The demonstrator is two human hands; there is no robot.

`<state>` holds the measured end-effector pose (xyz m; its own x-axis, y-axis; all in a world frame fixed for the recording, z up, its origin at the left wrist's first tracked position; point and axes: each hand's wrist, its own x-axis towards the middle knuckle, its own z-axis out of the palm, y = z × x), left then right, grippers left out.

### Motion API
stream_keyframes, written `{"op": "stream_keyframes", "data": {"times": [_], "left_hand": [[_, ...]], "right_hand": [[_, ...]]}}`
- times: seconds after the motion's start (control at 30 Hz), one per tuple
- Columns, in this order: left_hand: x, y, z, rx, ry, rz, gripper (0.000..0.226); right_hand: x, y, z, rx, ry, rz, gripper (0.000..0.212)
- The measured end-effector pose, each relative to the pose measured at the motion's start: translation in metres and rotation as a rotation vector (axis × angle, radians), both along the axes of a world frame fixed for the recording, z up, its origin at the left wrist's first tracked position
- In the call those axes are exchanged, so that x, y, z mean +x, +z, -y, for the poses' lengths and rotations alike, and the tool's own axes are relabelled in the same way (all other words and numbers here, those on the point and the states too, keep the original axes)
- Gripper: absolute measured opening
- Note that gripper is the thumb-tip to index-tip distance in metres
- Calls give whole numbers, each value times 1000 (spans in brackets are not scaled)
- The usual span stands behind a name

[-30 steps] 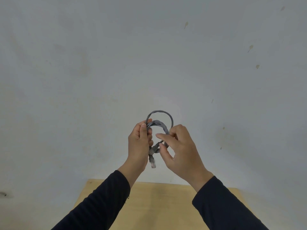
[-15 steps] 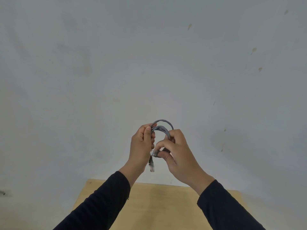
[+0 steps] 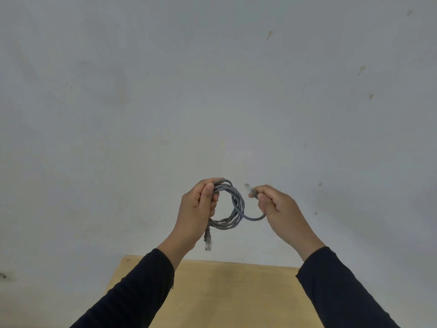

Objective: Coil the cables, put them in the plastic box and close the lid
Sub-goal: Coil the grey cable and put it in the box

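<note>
Grey and thin, the cable (image 3: pixel 233 205) hangs in mid-air between both hands, in front of a pale wall (image 3: pixel 212 91) and above the far edge of a wooden table (image 3: pixel 227 292). I see my left hand (image 3: pixel 197 213) curled round the gathered loops at their left side, one plug (image 3: pixel 208 241) dangling below it. My right hand (image 3: pixel 275 205) pinches the free end just behind the other plug (image 3: pixel 252 192), a short slack bow running back to the coil. I judge it light and springy, likely to unwind if released, so the hold belongs where the loops bunch together. No plastic box is in view.
</note>
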<state>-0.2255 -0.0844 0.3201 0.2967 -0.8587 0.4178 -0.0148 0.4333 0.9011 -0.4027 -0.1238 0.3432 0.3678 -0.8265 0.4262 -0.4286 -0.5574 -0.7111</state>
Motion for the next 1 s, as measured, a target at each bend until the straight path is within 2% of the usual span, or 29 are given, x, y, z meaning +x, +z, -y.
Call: {"op": "stream_keyframes", "data": {"times": [0.13,0.27,0.43,0.57,0.73,0.83,1.0], "left_hand": [[-6,5,-1,-17,-41,-56,30],[-11,8,0,-22,-61,-102,31],[-16,9,0,9,-36,-198,34],[-20,2,-2,49,12,-178,33],[-26,0,-4,51,77,-113,33],[-27,1,-6,54,111,-60,33],[-23,-2,-9,97,69,-62,34]], "right_hand": [[3,8,2,-199,-6,-292,25],[4,8,3,-168,65,-368,26],[12,3,-5,57,175,13,32],[25,-12,-10,74,42,272,24],[39,-21,-19,34,-8,385,20],[40,-20,-25,1,40,445,30],[29,-19,-27,-98,148,257,26]]}}
